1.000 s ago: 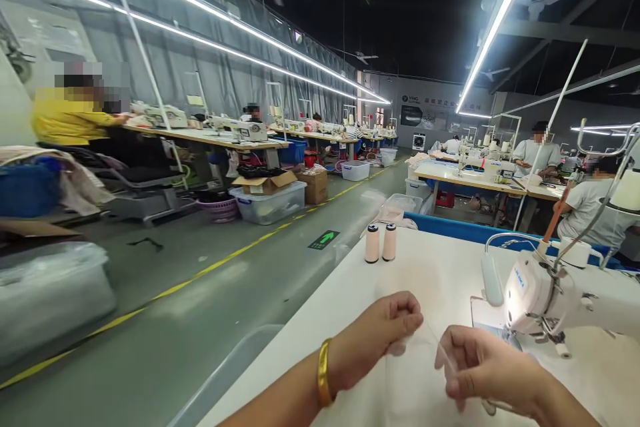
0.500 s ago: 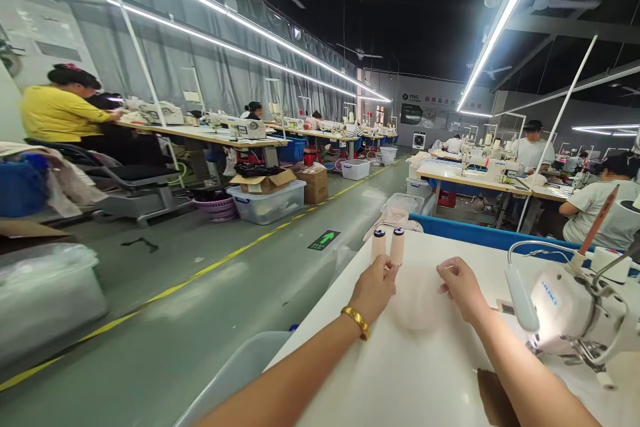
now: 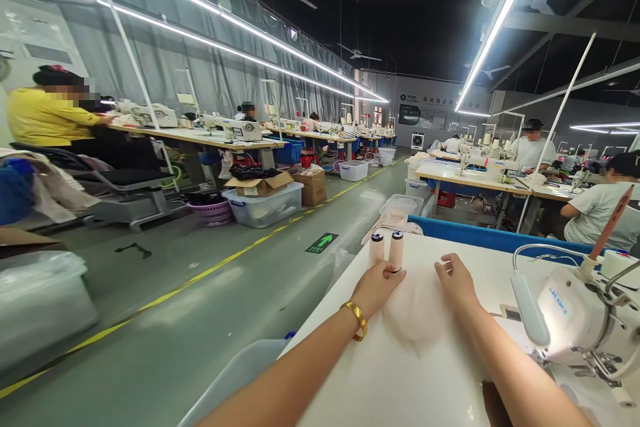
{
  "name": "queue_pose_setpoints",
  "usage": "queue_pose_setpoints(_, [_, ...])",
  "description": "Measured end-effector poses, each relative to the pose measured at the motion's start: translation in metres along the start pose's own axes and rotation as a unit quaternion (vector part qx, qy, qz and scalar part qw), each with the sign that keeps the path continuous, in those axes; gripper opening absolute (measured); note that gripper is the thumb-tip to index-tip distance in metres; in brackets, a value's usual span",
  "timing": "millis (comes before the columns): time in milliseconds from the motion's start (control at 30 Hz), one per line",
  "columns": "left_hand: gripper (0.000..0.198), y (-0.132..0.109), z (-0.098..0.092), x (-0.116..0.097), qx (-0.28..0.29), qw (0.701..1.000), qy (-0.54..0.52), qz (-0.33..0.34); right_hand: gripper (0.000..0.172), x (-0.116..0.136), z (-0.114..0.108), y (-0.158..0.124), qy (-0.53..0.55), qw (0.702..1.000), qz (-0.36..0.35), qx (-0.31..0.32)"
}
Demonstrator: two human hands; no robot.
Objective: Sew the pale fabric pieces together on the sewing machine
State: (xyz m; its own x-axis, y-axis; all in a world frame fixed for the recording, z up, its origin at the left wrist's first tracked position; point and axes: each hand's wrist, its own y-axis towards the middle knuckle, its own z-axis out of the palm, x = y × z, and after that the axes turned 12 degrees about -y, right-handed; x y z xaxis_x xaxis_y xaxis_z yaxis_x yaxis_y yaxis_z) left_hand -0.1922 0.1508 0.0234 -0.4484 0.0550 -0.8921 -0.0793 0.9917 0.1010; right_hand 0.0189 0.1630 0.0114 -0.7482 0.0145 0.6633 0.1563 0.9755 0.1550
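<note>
Left of the sewing machine [image 3: 575,310], our left hand [image 3: 376,288] pinches the pale cloth [image 3: 416,310]; we cannot tell whether our curled right hand [image 3: 457,284] grips it too.

1. We saw a thin, pale cloth [image 3: 417,310] between the left hand [image 3: 377,287] and right hand [image 3: 456,283], its lower edge rounded and blurred above the white surface [image 3: 385,380].
2. We could not tell how its upper edge was held.
3. We saw two peach, dark-topped spools [image 3: 396,252] upright, side by side, near the left fingertips.
</note>
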Motion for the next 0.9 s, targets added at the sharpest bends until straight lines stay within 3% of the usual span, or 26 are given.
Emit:
queue_pose_setpoints(200, [0.033, 0.018, 0.012, 0.016, 0.018, 0.999, 0.007, 0.028, 0.025, 0.007, 0.005, -0.002, -0.095, 0.992, -0.081, -0.018])
queue_pose_setpoints(267, [0.024, 0.018, 0.011, 0.019, 0.014, 0.998, 0.022, 0.050, 0.020, 0.006, 0.008, -0.001, -0.120, 0.989, -0.084, -0.007])
queue_pose_setpoints(333, [0.011, 0.014, 0.007, 0.019, -0.002, 0.995, 0.042, 0.090, 0.028, 0.003, 0.009, 0.001, -0.139, 0.987, -0.080, 0.001])
queue_pose_setpoints(433, [0.020, 0.000, 0.001, 0.007, -0.019, 0.978, 0.071, 0.194, 0.033, -0.003, 0.011, 0.004, -0.152, 0.985, -0.083, 0.010])
queue_pose_setpoints(500, [0.026, -0.011, 0.001, -0.004, 0.018, 0.961, 0.085, 0.263, 0.033, -0.004, 0.011, 0.006, -0.156, 0.983, -0.090, 0.013])
queue_pose_setpoints(600, [0.042, -0.021, 0.009, -0.012, 0.120, 0.936, 0.106, 0.315, 0.033, 0.000, 0.007, 0.004, -0.168, 0.981, -0.096, 0.005])
queue_pose_setpoints(700, [0.074, -0.019, 0.018, 0.003, 0.203, 0.905, 0.200, 0.317, 0.033, 0.009, -0.006, -0.006, -0.191, 0.977, -0.096, -0.019])
queue_pose_setpoints(800, [0.077, 0.001, 0.025, 0.030, 0.172, 0.890, 0.239, 0.348, 0.030, 0.011, -0.025, -0.028, -0.221, 0.967, -0.125, -0.031])
queue_pose_setpoints(900, [0.066, 0.024, 0.026, 0.043, 0.135, 0.875, 0.210, 0.416, 0.025, -0.004, -0.048, -0.072, -0.252, 0.950, -0.185, -0.009])
